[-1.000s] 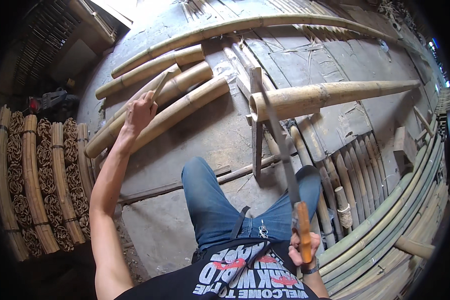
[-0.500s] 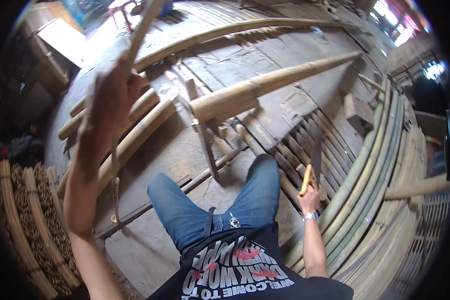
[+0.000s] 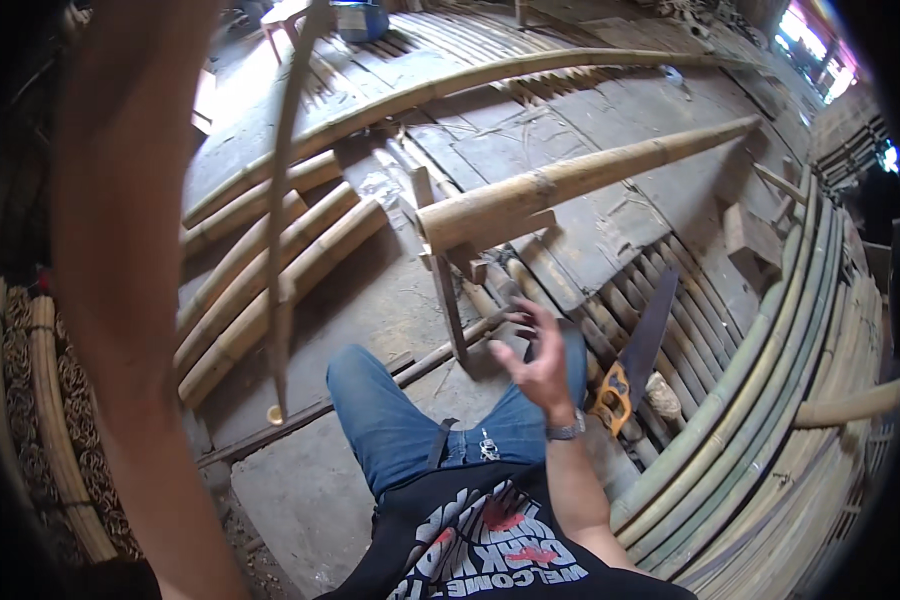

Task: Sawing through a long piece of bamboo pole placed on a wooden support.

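Note:
My left forearm [image 3: 120, 260] rises past the upper edge, so my left hand is out of sight. Beside it a long thin bamboo strip [image 3: 282, 220] stands nearly upright; its upper end is cut off, and what holds it does not show. Over my right knee, my right hand [image 3: 540, 365] is open and holds nothing, fingers spread. To its right lies a handsaw [image 3: 650, 330] with an orange handle, resting on a row of bamboo poles. In front of me, a thick bamboo pole [image 3: 570, 178] rests on a wooden support [image 3: 446, 305].
Several cut bamboo lengths [image 3: 320, 255] lie at left on the floor. Long green poles [image 3: 730, 400] curve along the right, near a wooden block [image 3: 750, 245]. Bundled bamboo pieces [image 3: 50, 400] stand at lower left. Another long pole [image 3: 490, 72] stretches across the back.
My right hand has let go of the saw, now lying on the poles, and moved left over my knee. My left arm has risen, taking the hand out of view; the strip stands more upright.

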